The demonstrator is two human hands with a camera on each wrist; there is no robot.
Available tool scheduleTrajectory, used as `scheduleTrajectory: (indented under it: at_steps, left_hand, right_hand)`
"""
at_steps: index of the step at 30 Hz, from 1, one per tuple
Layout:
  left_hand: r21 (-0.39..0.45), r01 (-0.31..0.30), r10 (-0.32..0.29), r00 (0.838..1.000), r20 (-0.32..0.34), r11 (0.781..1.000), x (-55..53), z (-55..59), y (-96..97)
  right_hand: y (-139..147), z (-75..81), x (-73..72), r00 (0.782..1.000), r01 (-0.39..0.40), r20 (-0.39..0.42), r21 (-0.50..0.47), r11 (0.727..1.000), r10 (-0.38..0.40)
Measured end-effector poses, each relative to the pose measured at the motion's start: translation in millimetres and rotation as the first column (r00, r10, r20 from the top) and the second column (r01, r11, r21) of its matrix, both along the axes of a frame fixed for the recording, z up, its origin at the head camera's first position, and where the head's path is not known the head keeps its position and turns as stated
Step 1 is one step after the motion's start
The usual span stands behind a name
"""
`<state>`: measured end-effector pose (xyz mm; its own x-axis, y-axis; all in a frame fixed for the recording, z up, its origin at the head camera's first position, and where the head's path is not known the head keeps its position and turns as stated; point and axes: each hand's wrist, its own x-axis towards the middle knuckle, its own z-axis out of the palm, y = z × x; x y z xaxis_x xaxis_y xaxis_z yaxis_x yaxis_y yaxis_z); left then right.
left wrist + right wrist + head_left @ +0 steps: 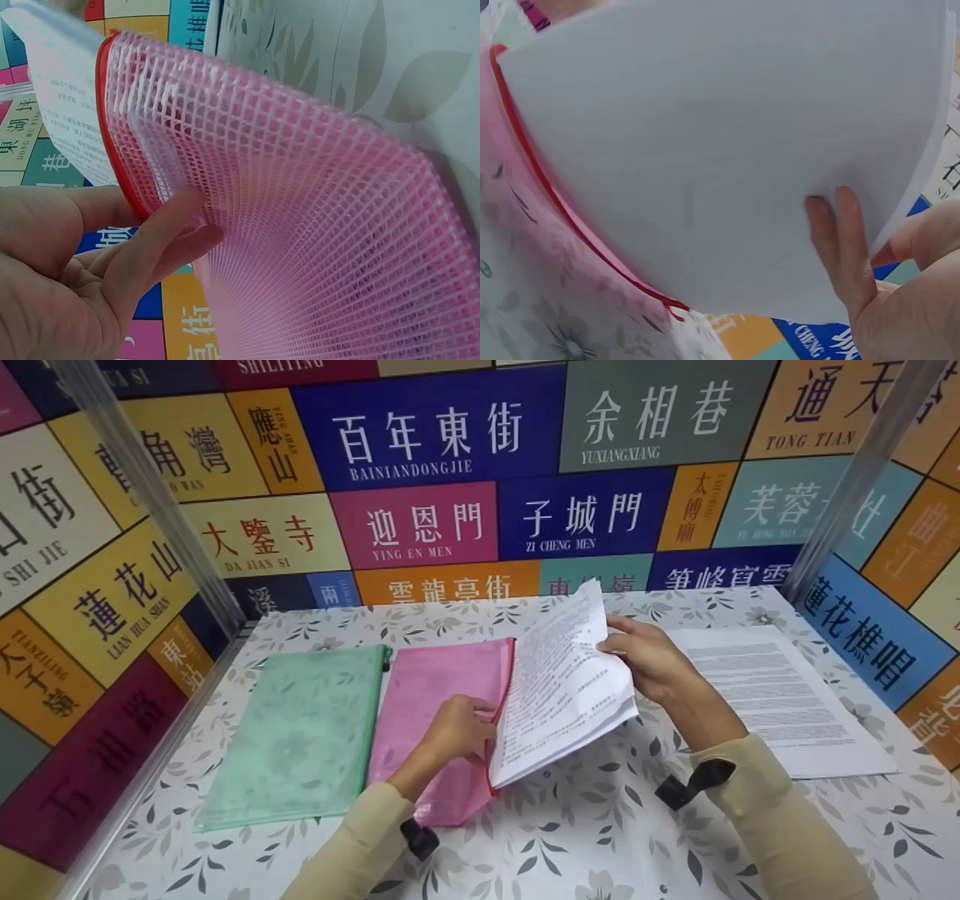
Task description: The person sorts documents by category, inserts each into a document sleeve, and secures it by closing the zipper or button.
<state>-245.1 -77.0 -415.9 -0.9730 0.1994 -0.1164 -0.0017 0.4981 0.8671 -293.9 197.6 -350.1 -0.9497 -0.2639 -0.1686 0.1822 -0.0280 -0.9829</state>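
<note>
A pink mesh zip pouch (442,682) with a red zipper edge lies in the middle of the table. My left hand (457,727) pinches its upper layer near the red edge, and in the left wrist view the mesh wall (300,172) bulges upward beside the fingers. My right hand (649,656) grips a stack of printed paper (562,690) by its right edge, thumb on the printed face and fingers (840,247) spread on the blank back. The stack is tilted up, its left edge inside the pouch mouth along the red zipper (562,210).
A green mesh pouch (300,735) lies flat to the left of the pink one. More printed sheets (780,705) lie at the right, beyond my right forearm. Behind the leaf-patterned table (600,825) stands a wall (427,427) of coloured sign panels.
</note>
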Motion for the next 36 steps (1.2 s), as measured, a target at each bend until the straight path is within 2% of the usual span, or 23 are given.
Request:
scheduleTrajectory:
  at_steps: [3, 6, 13, 22, 27, 36]
  left_hand:
    - [0.007, -0.008, 0.008, 1.0, -0.006, 1.0, 0.1, -0.7, 0.3]
    - [0.003, -0.009, 0.009, 1.0, 0.004, 1.0, 0.2, -1.5, 2.3]
    - [0.041, -0.039, 0.039, 0.999, -0.004, 0.998, -0.6, 2.6, 5.7]
    - [0.046, -0.109, 0.106, 0.993, 0.045, 0.993, -2.5, 5.6, 0.5]
    - [0.047, -0.13, 0.129, 0.991, 0.025, 0.99, -3.1, 7.2, -0.8]
    - [0.091, -0.15, 0.15, 0.989, 0.009, 0.984, -1.8, 9.3, 0.1]
  right_hand:
    - [-2, -4.8, 2.2, 0.999, 0.021, 0.037, -0.06, 0.998, -0.018]
    - [-7, -8.7, 5.0, 0.999, 0.037, 0.035, -0.073, 0.997, -0.035]
    - [-19, -13.4, 9.9, 0.999, 0.051, -0.019, 0.013, 0.999, -0.05]
    - [-12, -24.2, 5.0, 1.0, 0.007, -0.008, 0.096, 0.995, -0.006]
    - [-10, -30.8, 1.9, 1.0, -0.021, 0.002, 0.129, 0.991, 0.021]
    - [-14, -34.3, 1.6, 1.0, 0.012, 0.023, 0.14, 0.99, -0.015]
